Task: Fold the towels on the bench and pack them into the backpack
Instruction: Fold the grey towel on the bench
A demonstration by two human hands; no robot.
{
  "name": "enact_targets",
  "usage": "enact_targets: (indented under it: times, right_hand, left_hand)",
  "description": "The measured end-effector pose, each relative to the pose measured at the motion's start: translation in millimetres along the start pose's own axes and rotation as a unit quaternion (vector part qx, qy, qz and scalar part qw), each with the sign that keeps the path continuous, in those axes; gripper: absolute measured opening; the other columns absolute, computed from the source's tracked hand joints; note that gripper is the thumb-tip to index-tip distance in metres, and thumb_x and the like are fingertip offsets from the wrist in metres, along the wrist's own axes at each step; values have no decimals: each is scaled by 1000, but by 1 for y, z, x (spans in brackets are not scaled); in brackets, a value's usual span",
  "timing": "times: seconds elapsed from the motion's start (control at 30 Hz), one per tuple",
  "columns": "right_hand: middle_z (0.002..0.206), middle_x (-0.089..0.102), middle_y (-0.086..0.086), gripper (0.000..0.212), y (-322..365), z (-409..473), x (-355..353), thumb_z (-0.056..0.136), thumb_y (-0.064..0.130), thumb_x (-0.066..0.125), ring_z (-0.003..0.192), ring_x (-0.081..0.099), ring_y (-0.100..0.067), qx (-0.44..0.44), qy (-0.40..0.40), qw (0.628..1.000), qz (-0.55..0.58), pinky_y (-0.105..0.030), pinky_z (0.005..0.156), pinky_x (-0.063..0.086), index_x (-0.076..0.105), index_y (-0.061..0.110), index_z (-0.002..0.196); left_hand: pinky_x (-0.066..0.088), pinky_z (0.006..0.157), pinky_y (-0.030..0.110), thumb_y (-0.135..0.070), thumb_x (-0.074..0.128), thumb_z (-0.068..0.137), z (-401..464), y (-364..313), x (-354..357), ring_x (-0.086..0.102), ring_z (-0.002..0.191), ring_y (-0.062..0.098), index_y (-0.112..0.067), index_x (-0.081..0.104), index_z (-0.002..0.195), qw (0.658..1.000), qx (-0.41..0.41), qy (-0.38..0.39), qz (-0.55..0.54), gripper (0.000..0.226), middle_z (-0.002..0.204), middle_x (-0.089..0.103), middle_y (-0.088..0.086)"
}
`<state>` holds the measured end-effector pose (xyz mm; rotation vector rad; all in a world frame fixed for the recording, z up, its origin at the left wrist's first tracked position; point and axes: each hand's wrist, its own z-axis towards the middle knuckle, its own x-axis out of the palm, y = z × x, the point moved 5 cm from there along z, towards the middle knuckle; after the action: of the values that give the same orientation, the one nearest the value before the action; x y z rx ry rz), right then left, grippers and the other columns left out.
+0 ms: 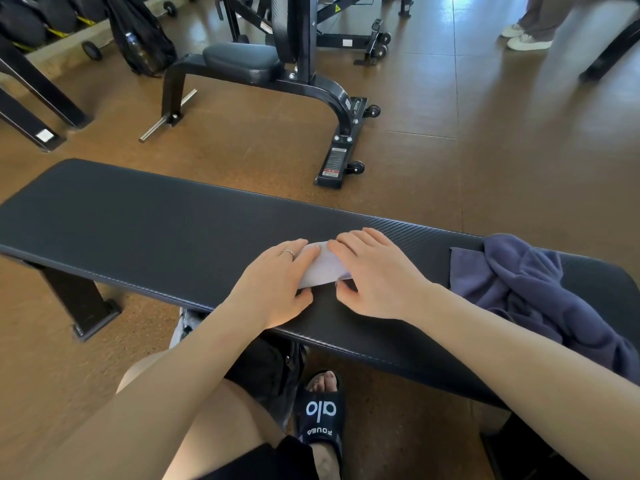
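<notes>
A small white towel (323,268), folded compact, lies on the black padded bench (156,230) near its middle. My left hand (277,285) lies flat on the towel's left part, fingers straight. My right hand (374,275) covers its right part, fingers pressing down and thumb at the near edge. A crumpled purple-blue towel (526,289) sits unfolded on the bench's right end and hangs over the near edge. A dark bag, perhaps the backpack (273,368), shows under the bench by my knees, mostly hidden.
A black weight machine (294,71) stands on the brown floor beyond the bench. A black bag (142,39) hangs at the far left. Another person's legs and white shoes (526,36) are at the far right. My sandalled foot (322,414) is under the bench.
</notes>
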<state>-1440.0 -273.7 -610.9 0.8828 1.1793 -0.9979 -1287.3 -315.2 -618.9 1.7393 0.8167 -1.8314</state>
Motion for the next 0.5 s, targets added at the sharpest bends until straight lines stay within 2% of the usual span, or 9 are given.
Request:
enact_targets:
  times: [0.07, 0.17, 0.23, 0.33, 0.4, 0.5]
  right_hand:
    - [130, 58, -1, 61, -1, 0, 7, 81, 43, 56, 118, 54, -21, -3, 28, 999, -20, -38, 110, 38, 52, 14, 135]
    - [122, 61, -1, 51, -2, 6, 6, 84, 34, 55, 110, 57, -22, 4, 23, 999, -37, -38, 103, 43, 53, 15, 131]
    - [115, 64, -1, 46, 0, 9, 2, 85, 33, 54, 102, 59, -21, 3, 24, 999, -32, -37, 96, 47, 55, 16, 127]
    - [107, 66, 3, 47, 6, 7, -6, 86, 41, 51, 93, 61, -16, 3, 34, 999, 15, -33, 87, 51, 56, 20, 128]
    - [104, 67, 4, 48, 8, 4, -9, 86, 43, 53, 88, 62, -14, 13, 36, 997, 65, -31, 81, 54, 54, 21, 129]
    - [103, 66, 4, 52, 8, -1, -11, 87, 42, 56, 86, 62, -15, 27, 56, 992, 110, -29, 77, 55, 46, 23, 134]
  left_hand:
    - [43, 101, 32, -30, 59, 88, 6, 0, -4, 51, 127, 21, -20, 40, 144, 1000, -14, 10, -2, 60, 142, 50, -1]
    - [45, 79, 29, -29, 59, 88, 11, -2, -9, 56, 106, 19, -25, 36, 138, 998, -28, 42, 37, 55, 128, 53, -5]
    - [46, 71, 29, -30, 59, 87, 10, -2, -12, 58, 94, 18, -29, 36, 129, 998, -35, 52, 33, 48, 117, 56, -7]
    - [49, 77, 31, -31, 62, 88, 1, 7, -19, 59, 93, 14, -36, 41, 125, 992, -68, 75, -77, 43, 110, 59, -12]
    - [47, 79, 25, -27, 69, 86, -9, 14, -22, 58, 98, 10, -35, 49, 125, 976, -91, 75, -183, 46, 111, 58, -14]
    - [44, 73, 18, -20, 79, 80, -23, 20, -24, 59, 95, 9, -34, 53, 116, 949, -106, 39, -295, 47, 104, 60, -14]
